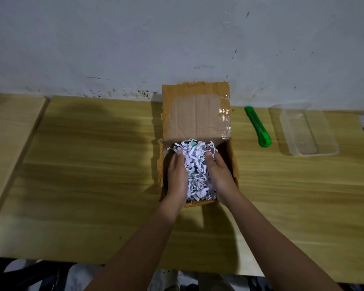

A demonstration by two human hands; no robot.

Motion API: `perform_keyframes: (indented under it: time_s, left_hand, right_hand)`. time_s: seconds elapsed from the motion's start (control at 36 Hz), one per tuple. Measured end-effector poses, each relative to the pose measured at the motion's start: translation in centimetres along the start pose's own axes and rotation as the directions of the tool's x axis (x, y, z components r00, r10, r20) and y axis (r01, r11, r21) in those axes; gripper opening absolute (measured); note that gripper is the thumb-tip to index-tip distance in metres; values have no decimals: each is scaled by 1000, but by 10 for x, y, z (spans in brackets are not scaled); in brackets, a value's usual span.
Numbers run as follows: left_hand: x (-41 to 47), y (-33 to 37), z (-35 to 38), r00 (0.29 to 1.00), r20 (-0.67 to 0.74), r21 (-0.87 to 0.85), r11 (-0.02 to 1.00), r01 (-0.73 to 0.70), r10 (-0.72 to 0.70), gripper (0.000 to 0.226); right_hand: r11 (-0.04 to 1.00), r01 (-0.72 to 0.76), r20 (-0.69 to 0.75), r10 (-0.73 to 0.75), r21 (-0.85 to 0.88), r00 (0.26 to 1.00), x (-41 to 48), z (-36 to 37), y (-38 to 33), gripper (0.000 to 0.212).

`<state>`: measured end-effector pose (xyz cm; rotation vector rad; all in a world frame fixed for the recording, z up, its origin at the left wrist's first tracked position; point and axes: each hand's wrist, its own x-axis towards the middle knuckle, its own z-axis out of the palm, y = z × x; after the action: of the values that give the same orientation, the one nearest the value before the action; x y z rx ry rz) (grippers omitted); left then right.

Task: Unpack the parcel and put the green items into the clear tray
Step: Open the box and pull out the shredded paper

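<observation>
An open cardboard box (229, 162) stands in the middle of the wooden table, its taped lid flap (195, 114) folded back against the wall. Inside is a heap of white shredded paper (195, 171). A small green item (193, 144) peeks out at the heap's far end. My left hand (177, 177) and my right hand (218, 173) are both inside the box, pressed against the two sides of the heap and cupping it between them. The clear tray (290, 141) lies on the table to the right, with nothing in it.
A green utility knife (259, 127) lies between the box and the clear tray. A second wooden board (6, 143) adjoins the table on the left. The white wall runs right behind the box.
</observation>
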<state>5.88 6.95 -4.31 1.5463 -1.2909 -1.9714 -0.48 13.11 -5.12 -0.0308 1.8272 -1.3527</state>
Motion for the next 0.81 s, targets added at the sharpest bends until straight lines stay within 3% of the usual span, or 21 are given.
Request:
perform_keyframes:
  time_s: [0.06, 0.14, 0.36, 0.47, 0.81]
  left_hand:
    - [0, 0, 0, 998, -60, -72, 997, -1, -3, 39]
    - [2, -3, -1, 994, -110, -135, 991, 4, -19, 35]
    - [1, -3, 8, 976, -205, -103, 990, -97, 74, 34]
    - [3, -4, 12, 973, -209, -77, 990, -117, 99, 36]
    - [4, -10, 13, 945, -124, 150, 947, -283, 302, 41]
  right_hand:
    - [1000, 5, -33, -4, 23, 999, -3, 5, 0, 20]
    - [996, -19, -52, 23, 84, 998, -3, 8, -1, 25]
    - [980, 20, -131, 7, 199, 991, -1, 9, 4, 27]
    - [977, 30, -159, 3, 209, 987, -1, 10, 4, 19]
    - [973, 114, -163, -82, 200, 983, -2, 17, 2, 23]
